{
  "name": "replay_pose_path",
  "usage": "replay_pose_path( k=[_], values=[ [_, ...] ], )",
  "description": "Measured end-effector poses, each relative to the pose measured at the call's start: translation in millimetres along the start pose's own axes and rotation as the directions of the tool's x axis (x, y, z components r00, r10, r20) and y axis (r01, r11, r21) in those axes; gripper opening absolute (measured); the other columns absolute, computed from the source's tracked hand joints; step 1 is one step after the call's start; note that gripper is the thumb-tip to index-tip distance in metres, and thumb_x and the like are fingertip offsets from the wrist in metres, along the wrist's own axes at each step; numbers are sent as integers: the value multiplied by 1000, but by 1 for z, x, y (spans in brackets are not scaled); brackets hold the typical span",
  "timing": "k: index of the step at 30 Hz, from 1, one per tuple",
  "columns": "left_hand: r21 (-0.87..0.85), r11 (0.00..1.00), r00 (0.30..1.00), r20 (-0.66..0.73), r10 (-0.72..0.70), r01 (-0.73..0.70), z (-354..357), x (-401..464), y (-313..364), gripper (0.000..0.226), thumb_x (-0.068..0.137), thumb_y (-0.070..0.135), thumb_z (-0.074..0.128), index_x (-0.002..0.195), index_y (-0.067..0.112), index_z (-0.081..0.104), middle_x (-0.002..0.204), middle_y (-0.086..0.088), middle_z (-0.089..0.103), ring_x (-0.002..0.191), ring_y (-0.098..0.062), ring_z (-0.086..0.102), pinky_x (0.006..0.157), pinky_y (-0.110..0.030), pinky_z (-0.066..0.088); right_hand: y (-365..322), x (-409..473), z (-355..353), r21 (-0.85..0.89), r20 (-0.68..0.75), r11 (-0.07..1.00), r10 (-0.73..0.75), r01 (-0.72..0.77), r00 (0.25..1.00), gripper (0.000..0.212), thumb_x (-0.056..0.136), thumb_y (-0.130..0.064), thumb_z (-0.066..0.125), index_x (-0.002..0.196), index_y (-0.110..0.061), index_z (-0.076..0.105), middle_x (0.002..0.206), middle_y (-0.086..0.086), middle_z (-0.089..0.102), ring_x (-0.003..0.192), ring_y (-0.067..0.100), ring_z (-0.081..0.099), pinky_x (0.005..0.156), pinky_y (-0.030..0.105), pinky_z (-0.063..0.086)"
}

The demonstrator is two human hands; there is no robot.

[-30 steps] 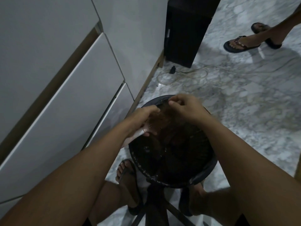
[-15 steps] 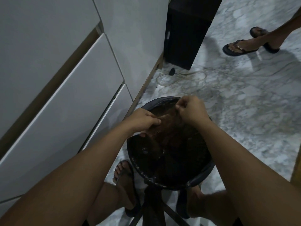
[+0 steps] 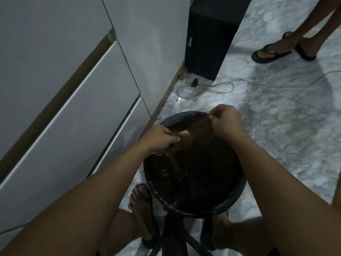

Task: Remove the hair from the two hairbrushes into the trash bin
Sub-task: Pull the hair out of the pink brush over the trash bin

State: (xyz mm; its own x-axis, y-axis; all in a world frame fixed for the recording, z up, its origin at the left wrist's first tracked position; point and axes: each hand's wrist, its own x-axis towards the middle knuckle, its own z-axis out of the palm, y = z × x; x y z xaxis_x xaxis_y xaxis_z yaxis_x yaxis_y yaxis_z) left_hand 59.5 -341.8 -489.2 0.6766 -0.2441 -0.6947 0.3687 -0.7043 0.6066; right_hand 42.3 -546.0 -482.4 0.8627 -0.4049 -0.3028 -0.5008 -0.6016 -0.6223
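Note:
A round black trash bin [image 3: 155, 183] with a dark liner stands on the floor between my feet. Over its far left rim my left hand [image 3: 160, 140] grips a hairbrush [image 3: 182, 134], of which only a pale strip and some bristles show past my fingers. My right hand [image 3: 226, 122] is closed above the bin's far rim, pinching a sheet of brown hair [image 3: 199, 126] that stretches from the brush up to my fingers. A second hairbrush is not in view.
White cabinet drawers [image 3: 83, 108] run along the left. A black box [image 3: 210, 43] stands against the wall beyond the bin, with a pale cable [image 3: 212, 87] looped on the marble floor. Another person's sandalled feet [image 3: 271, 52] stand at the upper right.
My right hand has pulled up and away from the brush, drawing the hair out into a longer stretch. My left hand has kept hold of the brush over the bin.

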Motion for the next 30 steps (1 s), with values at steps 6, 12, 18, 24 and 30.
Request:
replay_pose_path(
  k=[6, 12, 18, 24, 30],
  values=[
    [-82, 997, 999, -46, 5, -9, 5, 3, 7, 21, 88, 32, 68, 99, 16, 75, 69, 0, 72, 54, -12, 67, 58, -27, 50, -8, -8, 3, 128, 356, 992, -65, 20, 932, 17, 92, -29, 61, 106, -21, 67, 103, 5, 66, 80, 22, 69, 53, 31, 59],
    [-47, 999, 999, -41, 21, -23, 6, 1, 11, 22, 87, 33, 68, 101, 17, 74, 73, -1, 71, 55, -11, 66, 54, -27, 53, -2, -4, 5, 59, 273, 992, -123, 111, 954, 32, 80, 0, 64, 90, -27, 77, 91, 5, 74, 76, 22, 71, 56, 25, 55],
    [-100, 995, 995, -89, -39, 30, 3, 2, 10, 23, 87, 31, 69, 103, 14, 73, 85, -7, 74, 63, -19, 69, 60, -31, 55, -2, -3, -8, -28, 108, 1000, 13, -10, 994, 34, 78, 6, 57, 97, -13, 77, 104, 10, 73, 95, 26, 69, 87, 36, 57],
    [-123, 992, 995, -91, -38, 27, 2, -1, 13, 19, 89, 30, 67, 98, 15, 72, 81, -8, 76, 60, -19, 71, 55, -27, 52, -14, -11, -9, 154, 422, 987, -17, -54, 907, 48, 76, 5, 58, 115, -23, 63, 114, 5, 63, 95, 22, 65, 66, 34, 62],
    [-189, 981, 997, -52, -50, 39, 1, -6, 17, 13, 87, 28, 68, 93, 17, 68, 86, -10, 76, 64, -21, 71, 55, -26, 51, -13, -15, -3, 198, 509, 971, -218, 134, 833, 36, 81, -11, 73, 112, -28, 71, 108, -6, 67, 91, 14, 68, 61, 26, 60]
  ],
)
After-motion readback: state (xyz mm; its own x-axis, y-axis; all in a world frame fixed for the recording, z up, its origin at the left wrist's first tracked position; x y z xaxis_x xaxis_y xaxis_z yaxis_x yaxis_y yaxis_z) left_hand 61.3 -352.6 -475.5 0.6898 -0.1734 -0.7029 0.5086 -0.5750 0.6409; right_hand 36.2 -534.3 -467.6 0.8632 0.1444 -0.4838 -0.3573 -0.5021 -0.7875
